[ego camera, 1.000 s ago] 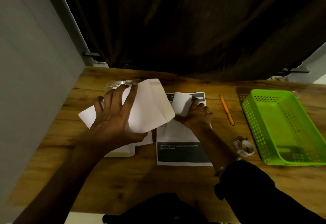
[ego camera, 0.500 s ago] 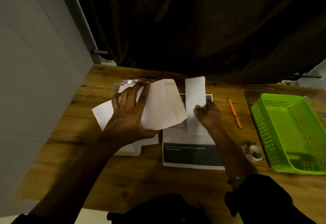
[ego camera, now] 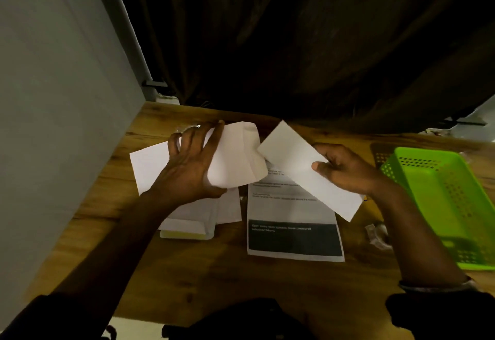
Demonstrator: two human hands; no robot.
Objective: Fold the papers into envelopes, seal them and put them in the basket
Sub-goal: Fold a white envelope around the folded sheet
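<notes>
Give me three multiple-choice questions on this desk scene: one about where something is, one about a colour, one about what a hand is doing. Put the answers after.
1. Where does the basket stand?
A. by the wall at the left
B. at the right side of the table
C. on the floor

2. What colour is the basket?
A. blue
B. white
C. green

3. What is the right hand doing?
A. pinching a folded white paper
B. lying flat on the table
C. holding scissors

Answers:
1 B: it sits on the wood just right of the right hand.
2 C: its perforated walls are bright green.
3 A: thumb and fingers clamp the paper above the printed sheet, while the left hand holds an envelope.
</notes>
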